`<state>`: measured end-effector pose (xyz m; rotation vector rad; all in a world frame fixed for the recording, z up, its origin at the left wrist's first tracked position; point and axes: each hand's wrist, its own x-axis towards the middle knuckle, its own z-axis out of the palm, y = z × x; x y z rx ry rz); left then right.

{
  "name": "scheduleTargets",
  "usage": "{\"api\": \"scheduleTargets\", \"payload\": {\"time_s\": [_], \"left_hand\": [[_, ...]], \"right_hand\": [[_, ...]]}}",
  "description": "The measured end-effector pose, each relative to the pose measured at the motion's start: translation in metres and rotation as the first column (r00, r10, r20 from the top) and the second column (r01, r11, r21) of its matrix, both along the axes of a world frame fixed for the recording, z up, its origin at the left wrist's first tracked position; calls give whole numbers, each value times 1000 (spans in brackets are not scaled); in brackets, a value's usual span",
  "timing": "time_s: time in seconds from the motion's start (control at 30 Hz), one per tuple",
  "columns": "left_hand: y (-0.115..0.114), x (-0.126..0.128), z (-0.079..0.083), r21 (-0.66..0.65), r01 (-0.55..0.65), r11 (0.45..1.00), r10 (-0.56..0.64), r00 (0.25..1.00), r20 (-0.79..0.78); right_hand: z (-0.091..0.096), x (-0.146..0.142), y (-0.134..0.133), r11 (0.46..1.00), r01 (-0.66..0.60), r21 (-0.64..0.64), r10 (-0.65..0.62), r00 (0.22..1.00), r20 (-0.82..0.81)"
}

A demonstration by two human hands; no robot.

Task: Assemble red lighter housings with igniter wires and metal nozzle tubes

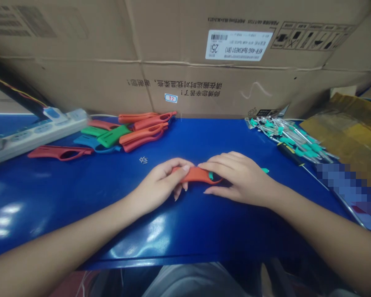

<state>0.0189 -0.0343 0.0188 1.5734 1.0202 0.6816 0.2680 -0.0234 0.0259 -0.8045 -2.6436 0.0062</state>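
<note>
Both my hands meet at the middle of the blue table on one orange plastic handle. My left hand pinches its left end with thumb and fingers closed round it. My right hand lies over its right end, fingers pressed onto it. A small teal piece shows in the handle under my right fingers, and a teal tip sticks out behind my right hand. Most of the handle's right half is hidden by my fingers.
A heap of orange, green and blue handles lies at the back left, one orange handle apart. A white power strip sits far left. Teal-and-metal parts are piled back right, beside yellow bags. Small screws lie near. Cardboard boxes wall the back.
</note>
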Motion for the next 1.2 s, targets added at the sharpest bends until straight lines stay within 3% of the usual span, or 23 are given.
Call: {"api": "scheduleTargets", "payload": {"time_s": [0.07,0.1,0.17,0.23,0.3,0.47,0.6,0.77,0.9,1.03,1.2], "left_hand": [[0,0,0,-83,-19,996,21,999,29],[0,0,0,-30,-19,999,19,1000,-2],[-1,-4,2,224,35,974,-5,991,-130],[-2,-8,2,471,188,862,-55,958,-282],[-2,-12,2,544,308,781,-104,922,-373],[0,-14,0,548,363,753,-147,906,-398],[6,-16,2,587,385,712,-127,893,-431],[18,-24,8,637,356,684,-85,906,-415],[21,-27,14,626,327,708,-64,912,-404],[15,-25,12,629,366,686,-33,879,-476],[12,-22,1,626,390,676,-14,855,-518]], "right_hand": [[-1,0,-1,1000,-19,14,19,1000,-11],[-2,-1,-1,1000,-19,5,19,999,-32],[-2,-2,-1,999,-28,-32,25,996,-82],[-2,-2,-1,995,-62,-80,53,992,-112],[-3,-2,-1,985,-103,-135,86,988,-128],[-4,-1,-4,981,-116,-156,86,978,-188],[3,2,-2,983,-78,-168,55,989,-138],[13,19,12,997,69,-43,-66,995,77],[11,28,20,998,45,40,-47,997,62],[7,22,14,981,7,191,-17,999,50],[7,14,7,992,64,112,-77,989,123]]}}
